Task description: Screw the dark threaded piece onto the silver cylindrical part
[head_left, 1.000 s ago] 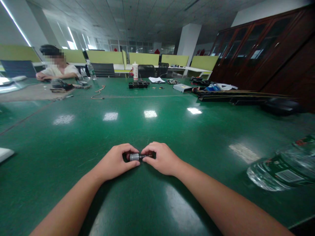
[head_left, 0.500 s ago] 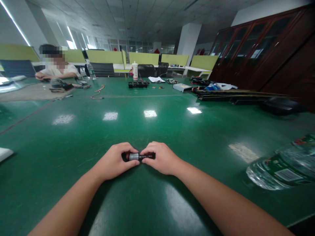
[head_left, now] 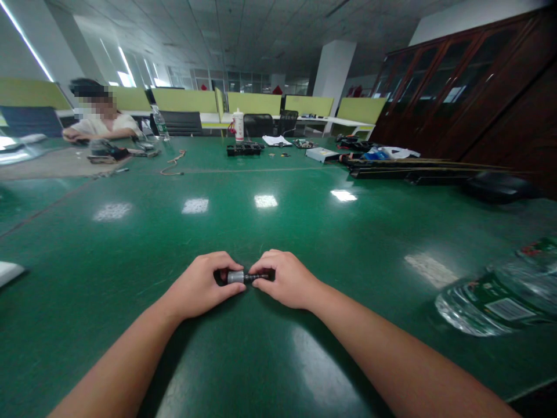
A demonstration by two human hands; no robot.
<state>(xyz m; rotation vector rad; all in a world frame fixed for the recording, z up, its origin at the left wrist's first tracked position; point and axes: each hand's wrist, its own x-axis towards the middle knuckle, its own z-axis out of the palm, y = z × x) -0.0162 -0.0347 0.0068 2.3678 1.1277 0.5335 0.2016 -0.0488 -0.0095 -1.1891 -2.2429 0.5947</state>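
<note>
Evidently the left hand's (head_left: 198, 287) fingers (head_left: 230, 259) pinch a silver cylinder (head_left: 235, 277), while the right hand's (head_left: 287, 281) pinch the dark, narrow shaft (head_left: 249, 278) at its right end. Both parts lie level between the hands, at the green surface (head_left: 261, 232); whether they touch it, I cannot tell. Beyond the right forearm is a clear bottle (head_left: 483, 307); far across, a white cup (head_left: 238, 125) stands upright.

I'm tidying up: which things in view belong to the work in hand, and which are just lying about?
Work in hand:
silver part with black shaft, held by left hand and right hand

Apparently just lying about:
large bottle
white tumbler
black device
papers
</note>
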